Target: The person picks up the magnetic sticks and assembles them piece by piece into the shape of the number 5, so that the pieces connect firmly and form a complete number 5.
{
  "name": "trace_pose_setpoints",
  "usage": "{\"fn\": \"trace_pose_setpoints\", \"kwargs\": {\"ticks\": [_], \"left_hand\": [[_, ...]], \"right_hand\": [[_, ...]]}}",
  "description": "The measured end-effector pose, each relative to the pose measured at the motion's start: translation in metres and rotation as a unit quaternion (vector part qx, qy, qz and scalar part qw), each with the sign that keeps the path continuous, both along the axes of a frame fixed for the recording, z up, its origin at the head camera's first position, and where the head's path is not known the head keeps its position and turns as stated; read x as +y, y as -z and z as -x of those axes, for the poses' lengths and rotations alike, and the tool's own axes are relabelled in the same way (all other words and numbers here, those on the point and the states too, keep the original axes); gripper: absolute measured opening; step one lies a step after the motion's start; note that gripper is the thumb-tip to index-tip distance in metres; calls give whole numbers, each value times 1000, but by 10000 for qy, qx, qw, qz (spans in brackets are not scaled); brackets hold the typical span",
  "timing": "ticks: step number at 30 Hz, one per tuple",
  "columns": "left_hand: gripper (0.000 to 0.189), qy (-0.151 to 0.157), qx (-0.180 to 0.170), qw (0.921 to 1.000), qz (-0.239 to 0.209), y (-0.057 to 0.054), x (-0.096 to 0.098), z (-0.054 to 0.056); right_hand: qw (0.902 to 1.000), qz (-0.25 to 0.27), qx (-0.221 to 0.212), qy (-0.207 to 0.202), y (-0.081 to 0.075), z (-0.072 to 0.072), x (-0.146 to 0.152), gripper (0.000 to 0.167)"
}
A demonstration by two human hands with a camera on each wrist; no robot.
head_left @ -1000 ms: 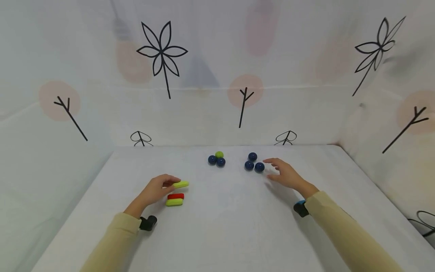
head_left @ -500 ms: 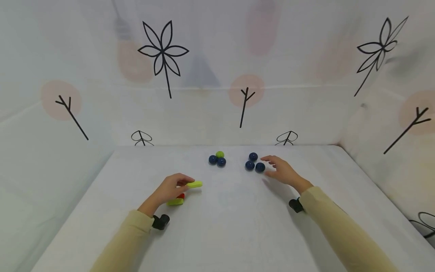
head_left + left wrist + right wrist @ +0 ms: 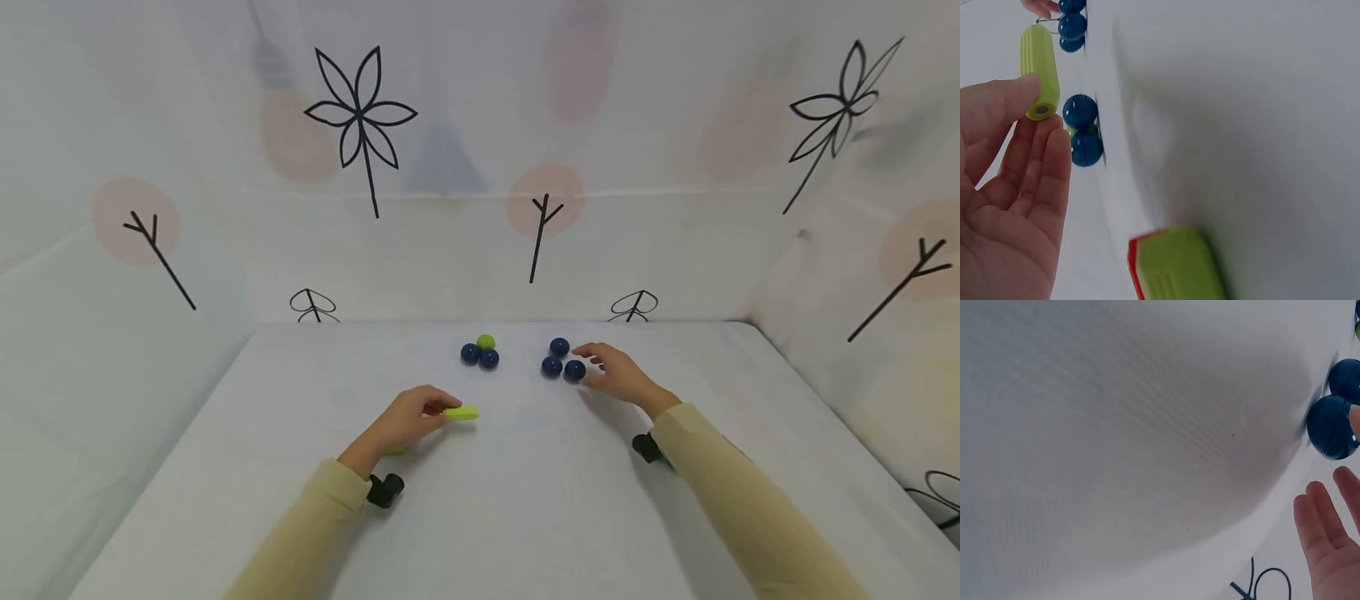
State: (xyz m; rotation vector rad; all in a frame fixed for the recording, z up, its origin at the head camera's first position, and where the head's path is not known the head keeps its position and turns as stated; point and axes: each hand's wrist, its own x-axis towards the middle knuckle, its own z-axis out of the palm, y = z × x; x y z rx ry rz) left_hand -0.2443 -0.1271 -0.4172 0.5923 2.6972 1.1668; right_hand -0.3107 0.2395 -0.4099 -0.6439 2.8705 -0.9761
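Between thumb and fingers, my left hand (image 3: pixel 408 419) pinches a short yellow-green ridged rod (image 3: pixel 1040 69), raised above the table; a small dark dot marks its end. Beneath that hand lies a second yellow-green rod (image 3: pixel 1179 265), mostly hidden in the head view, with a red rod (image 3: pixel 1134 275) showing as a thin edge beside it. My right hand (image 3: pixel 622 375), fingers spread and relaxed, is beside a group of dark blue balls (image 3: pixel 552 367). Its thumb is very near the closest blue ball (image 3: pixel 575 371); whether they touch I cannot tell.
Left of that group, two more dark blue balls (image 3: pixel 489 359) sit against a green ball (image 3: pixel 486 342). A white cloth covers the table (image 3: pixel 510 500). Behind it hangs a pale curtain (image 3: pixel 450 258) with drawn flowers and twigs.
My left hand has carried the yellow-green rod to the right, away from the two lying rods, and now covers most of them. My right hand has shifted slightly left towards the balls.
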Motion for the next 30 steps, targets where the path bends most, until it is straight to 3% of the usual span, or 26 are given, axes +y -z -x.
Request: {"fn": "trace_pose_setpoints", "kwargs": {"ticks": [8,18,30], "left_hand": [[26,441,26,9988,-232,-2,20,0],[25,476,-224,9986,-74,3,36,6],[24,615,-450,9970,116,6,54,11]], "right_hand": [[9997,6,-214,-68,-1,3,-2,47],[9993,-1,-376,66,7,8,-3,44],[9980,170,-583,170,4,7,0,36]]}}
